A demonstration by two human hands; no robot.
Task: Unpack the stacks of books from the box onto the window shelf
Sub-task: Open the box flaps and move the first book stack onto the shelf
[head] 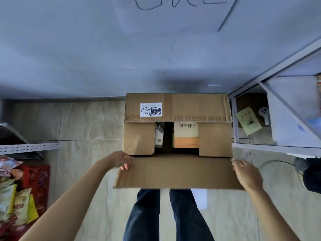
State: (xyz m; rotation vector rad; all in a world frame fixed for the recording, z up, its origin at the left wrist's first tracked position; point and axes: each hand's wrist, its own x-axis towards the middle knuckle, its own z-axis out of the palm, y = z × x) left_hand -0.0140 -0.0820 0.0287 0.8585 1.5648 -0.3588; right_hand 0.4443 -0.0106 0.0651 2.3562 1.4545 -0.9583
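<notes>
A brown cardboard box [177,108] stands on the tiled floor against the wall, its far flap folded back with a white label on it. The near flap [177,173] lies folded out toward me. My left hand [121,160] grips that flap's left corner and my right hand [246,173] grips its right edge. Two short side flaps partly cover the opening. Between them a cream and orange book [186,134] lies on top of a stack, and a darker book [159,134] shows to its left. No window shelf is in view.
A white metal rack [278,148] stands to the right, with a green booklet [248,120] and a white plug on the floor under it. At the left are a perforated metal bar [29,147] and a red crate with snack packets [22,193]. Someone's shoe [307,173] is at far right.
</notes>
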